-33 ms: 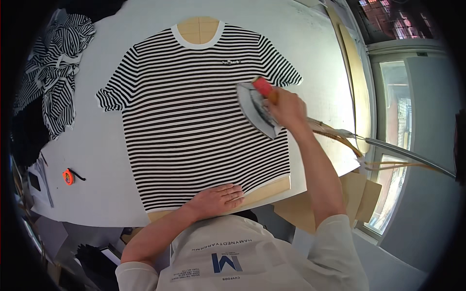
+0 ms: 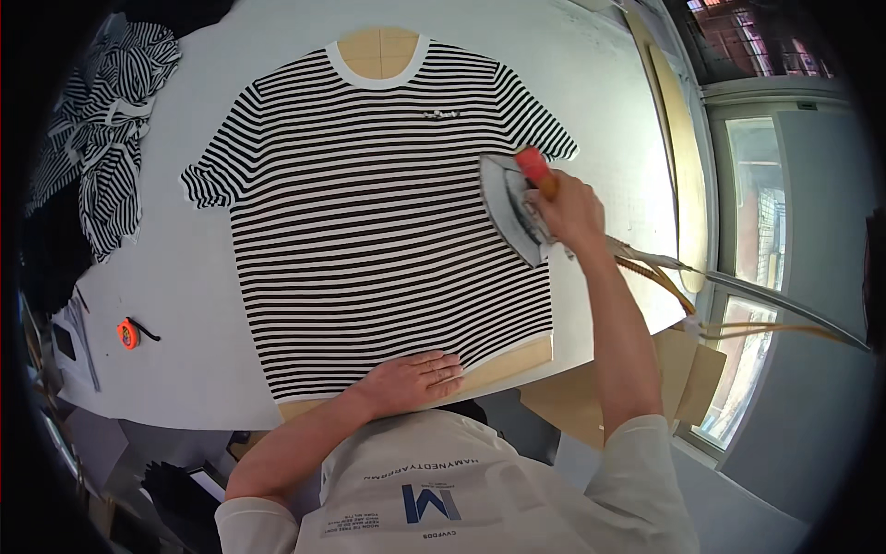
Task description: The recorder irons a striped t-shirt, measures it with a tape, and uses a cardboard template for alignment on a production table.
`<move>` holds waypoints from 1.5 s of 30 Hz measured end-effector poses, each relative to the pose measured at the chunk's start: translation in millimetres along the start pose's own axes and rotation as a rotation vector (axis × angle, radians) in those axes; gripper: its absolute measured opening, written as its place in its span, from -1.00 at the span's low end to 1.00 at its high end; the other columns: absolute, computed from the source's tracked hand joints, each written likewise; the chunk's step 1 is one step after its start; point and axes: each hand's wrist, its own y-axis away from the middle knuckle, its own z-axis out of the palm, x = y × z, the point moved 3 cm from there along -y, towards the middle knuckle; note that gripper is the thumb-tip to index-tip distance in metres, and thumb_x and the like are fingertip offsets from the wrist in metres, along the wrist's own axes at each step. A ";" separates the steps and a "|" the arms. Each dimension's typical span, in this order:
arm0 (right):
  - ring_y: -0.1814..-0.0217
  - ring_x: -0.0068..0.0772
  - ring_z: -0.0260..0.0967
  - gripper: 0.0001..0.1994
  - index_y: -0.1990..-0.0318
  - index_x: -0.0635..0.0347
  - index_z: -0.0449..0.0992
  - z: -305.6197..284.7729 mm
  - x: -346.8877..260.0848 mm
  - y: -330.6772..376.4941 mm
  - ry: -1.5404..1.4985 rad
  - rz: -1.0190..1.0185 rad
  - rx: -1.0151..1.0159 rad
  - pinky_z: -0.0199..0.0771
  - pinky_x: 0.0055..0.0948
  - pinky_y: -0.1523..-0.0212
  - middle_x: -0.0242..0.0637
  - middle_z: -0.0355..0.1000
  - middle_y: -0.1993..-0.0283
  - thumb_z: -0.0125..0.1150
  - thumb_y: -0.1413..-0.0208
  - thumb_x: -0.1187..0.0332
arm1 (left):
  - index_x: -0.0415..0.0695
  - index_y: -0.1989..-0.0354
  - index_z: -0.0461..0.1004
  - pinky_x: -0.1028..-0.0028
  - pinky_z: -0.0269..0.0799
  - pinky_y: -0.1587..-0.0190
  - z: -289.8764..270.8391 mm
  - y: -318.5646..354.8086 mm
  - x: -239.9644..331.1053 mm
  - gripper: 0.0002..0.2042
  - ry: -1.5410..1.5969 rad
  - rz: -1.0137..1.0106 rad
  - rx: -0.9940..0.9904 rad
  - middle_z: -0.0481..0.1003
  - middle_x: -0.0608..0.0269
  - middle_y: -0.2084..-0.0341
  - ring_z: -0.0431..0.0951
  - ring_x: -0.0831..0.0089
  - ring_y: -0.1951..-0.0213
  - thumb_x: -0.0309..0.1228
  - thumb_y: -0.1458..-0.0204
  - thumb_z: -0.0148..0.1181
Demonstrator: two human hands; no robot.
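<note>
A black-and-white striped T-shirt (image 2: 369, 222) lies spread face up, with a tan board (image 2: 508, 362) showing at its neck opening and below its hem. My right hand (image 2: 570, 214) is wrapped round the handle of a steam iron (image 2: 508, 208), which has a grey soleplate and a red-tipped grip. The iron rests against the shirt's right side, below the sleeve; its underside is hidden. Flat on the hem, near the table's front edge, lies my left hand (image 2: 413, 379) with its fingers stretched out and nothing held.
A heap of striped garments (image 2: 120, 120) covers the table's far left. An orange tape measure (image 2: 128, 333) sits on the white table (image 2: 189, 369). Hoses (image 2: 738, 282) trail from the iron toward the right, by a window (image 2: 752, 185). Cardboard (image 2: 591, 397) is below the right edge.
My right hand has slid the iron a little to the right, toward the shirt's side edge. The left hand stays on the hem.
</note>
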 end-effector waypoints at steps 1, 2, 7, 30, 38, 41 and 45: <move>0.29 -0.06 0.54 -0.71 0.14 0.18 0.59 -5.2 26.7 3.7 -0.038 0.153 -0.009 0.47 -0.19 0.20 -0.18 0.60 0.33 0.25 -0.11 0.18 | 0.04 -0.33 0.29 0.46 0.03 -0.49 3.3 -0.1 0.2 -0.55 0.006 0.005 -0.011 0.29 0.47 -0.36 0.16 0.51 -0.43 -0.28 -0.25 -0.05; 0.29 -0.06 0.54 -0.71 0.14 0.18 0.59 -6.1 40.3 5.8 -0.041 0.158 -0.016 0.47 -0.19 0.20 -0.18 0.60 0.33 0.25 -0.11 0.18 | 0.05 -0.33 0.29 0.47 0.04 -0.48 4.9 0.8 0.8 -0.55 0.011 0.008 -0.022 0.28 0.48 -0.37 0.16 0.52 -0.43 -0.28 -0.25 -0.05; 0.27 -0.02 0.53 -0.71 0.17 0.19 0.58 6.1 11.0 21.4 -0.054 0.056 0.008 0.46 -0.14 0.18 -0.17 0.59 0.35 0.21 -0.08 0.17 | 0.07 -0.35 0.27 0.48 0.08 -0.46 6.6 -1.1 1.8 -0.55 -0.015 0.019 -0.056 0.28 0.51 -0.37 0.16 0.53 -0.43 -0.28 -0.27 -0.07; 0.26 -0.04 0.51 -0.70 0.10 0.19 0.59 -2.8 38.4 20.3 -0.078 0.189 -0.032 0.46 -0.15 0.19 -0.15 0.59 0.28 0.20 -0.15 0.18 | 0.00 -0.34 0.26 0.45 0.10 -0.45 24.9 3.8 9.8 -0.55 0.056 -0.032 0.109 0.31 0.38 -0.34 0.19 0.44 -0.41 -0.30 -0.28 -0.11; 0.29 0.01 0.52 -0.70 0.08 0.17 0.58 35.4 -133.1 58.8 0.052 -0.308 -0.030 0.46 -0.14 0.23 -0.14 0.59 0.33 0.26 -0.11 0.20 | -0.01 -0.29 0.28 0.41 0.09 -0.46 41.9 -2.3 7.2 -0.59 -0.033 0.000 0.179 0.32 0.30 -0.31 0.21 0.38 -0.40 -0.32 -0.26 -0.09; 0.33 0.02 0.54 -0.77 0.16 0.22 0.59 57.8 -248.2 69.8 0.125 -0.570 -0.123 0.51 -0.14 0.28 -0.11 0.59 0.35 0.20 -0.11 0.29 | -0.03 -0.27 0.30 0.39 0.09 -0.46 44.6 1.2 9.4 -0.60 -0.069 -0.030 0.244 0.34 0.28 -0.29 0.22 0.36 -0.39 -0.33 -0.25 -0.07; 0.36 -0.02 0.55 -0.82 0.28 0.22 0.63 81.5 -343.0 80.9 0.146 -0.855 -0.129 0.54 -0.10 0.28 -0.12 0.60 0.34 0.10 -0.12 0.39 | -0.08 -0.22 0.35 0.33 0.11 -0.44 33.3 -4.8 20.1 -0.61 -0.186 -0.136 0.420 0.36 0.24 -0.26 0.24 0.30 -0.37 -0.35 -0.22 -0.03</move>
